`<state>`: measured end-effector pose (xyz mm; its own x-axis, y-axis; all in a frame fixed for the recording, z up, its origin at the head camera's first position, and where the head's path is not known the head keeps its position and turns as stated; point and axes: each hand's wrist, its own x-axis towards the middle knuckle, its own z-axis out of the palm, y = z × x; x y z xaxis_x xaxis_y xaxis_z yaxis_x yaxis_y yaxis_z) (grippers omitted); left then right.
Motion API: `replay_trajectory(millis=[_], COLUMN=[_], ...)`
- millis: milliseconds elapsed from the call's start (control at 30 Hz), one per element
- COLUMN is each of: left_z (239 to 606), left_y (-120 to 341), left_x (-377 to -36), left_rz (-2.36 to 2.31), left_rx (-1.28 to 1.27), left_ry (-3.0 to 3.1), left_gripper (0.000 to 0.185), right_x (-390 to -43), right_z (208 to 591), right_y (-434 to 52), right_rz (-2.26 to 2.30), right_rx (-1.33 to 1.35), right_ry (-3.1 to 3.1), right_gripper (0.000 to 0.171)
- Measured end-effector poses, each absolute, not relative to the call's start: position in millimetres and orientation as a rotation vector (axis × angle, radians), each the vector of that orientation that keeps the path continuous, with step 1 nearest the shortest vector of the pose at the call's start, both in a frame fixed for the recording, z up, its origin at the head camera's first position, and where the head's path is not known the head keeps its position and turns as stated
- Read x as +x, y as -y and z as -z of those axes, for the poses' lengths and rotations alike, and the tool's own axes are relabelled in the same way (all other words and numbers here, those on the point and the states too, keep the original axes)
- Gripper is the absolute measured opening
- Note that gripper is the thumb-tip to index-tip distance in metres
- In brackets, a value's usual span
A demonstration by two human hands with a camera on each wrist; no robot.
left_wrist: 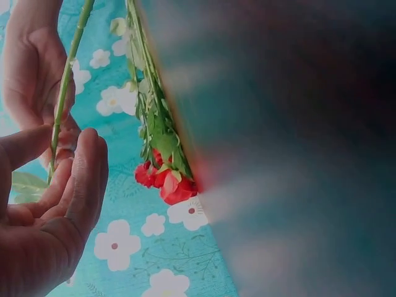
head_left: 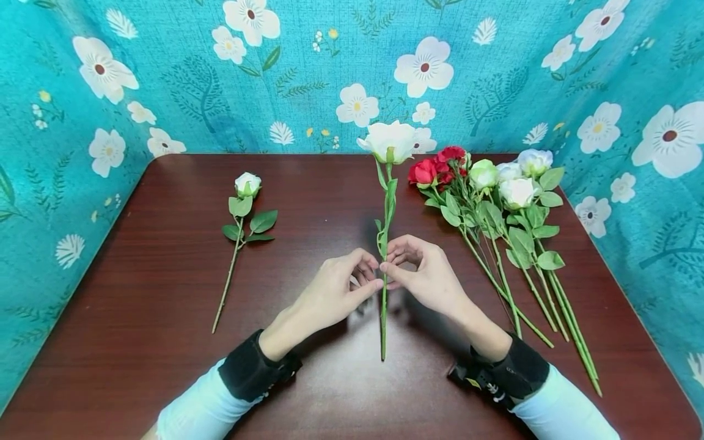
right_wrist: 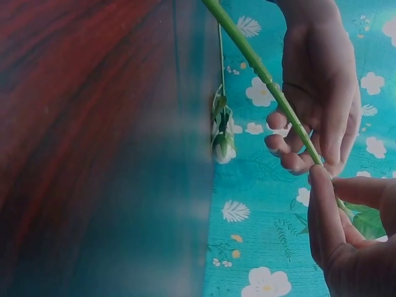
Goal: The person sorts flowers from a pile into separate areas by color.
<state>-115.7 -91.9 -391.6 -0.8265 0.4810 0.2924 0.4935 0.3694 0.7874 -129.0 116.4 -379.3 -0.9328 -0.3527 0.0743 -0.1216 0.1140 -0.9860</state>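
A long-stemmed white artificial rose (head_left: 389, 142) stands upright over the middle of the table, its bloom at the top. My left hand (head_left: 330, 287) pinches the green stem from the left with thumb and fingertips. From the other side my right hand (head_left: 431, 275) pinches the same stem slightly higher. The bare lower stem (head_left: 383, 330) hangs below both hands. In the left wrist view the stem (left_wrist: 64, 93) runs down into my left fingers. In the right wrist view the stem (right_wrist: 272, 86) slants into the fingertips of my right hand (right_wrist: 352, 241).
One white rose (head_left: 247, 184) with leaves lies alone on the left of the dark wooden table (head_left: 137, 293). At the right lie several white roses (head_left: 518, 192) and red flowers (head_left: 426, 172), stems toward the front. A blue floral cloth (head_left: 308, 67) hangs behind the table.
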Motion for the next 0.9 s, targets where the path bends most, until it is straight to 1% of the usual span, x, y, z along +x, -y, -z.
replay_trajectory(millis=[200,500,900], left_z=[392.2,389.8,388.6], left_y=[91.0,90.2,88.5], left_x=[-114.8,-112.9,-110.1], left_rz=[1.514,1.557,1.639], left_rx=[-0.932,-0.927,-0.81], left_ry=[2.573,2.574,2.547], left_gripper=[0.015,0.015,0.018], right_x=[-127.7,-126.3,-123.9], right_z=[382.2,382.7,383.2], right_y=[-114.1,-112.1,-109.7], right_rz=[1.939,1.966,1.973], right_rx=[-0.481,-0.463,-0.507], right_ry=[-2.181,-2.124,-2.202], right_gripper=[0.02,0.024,0.02])
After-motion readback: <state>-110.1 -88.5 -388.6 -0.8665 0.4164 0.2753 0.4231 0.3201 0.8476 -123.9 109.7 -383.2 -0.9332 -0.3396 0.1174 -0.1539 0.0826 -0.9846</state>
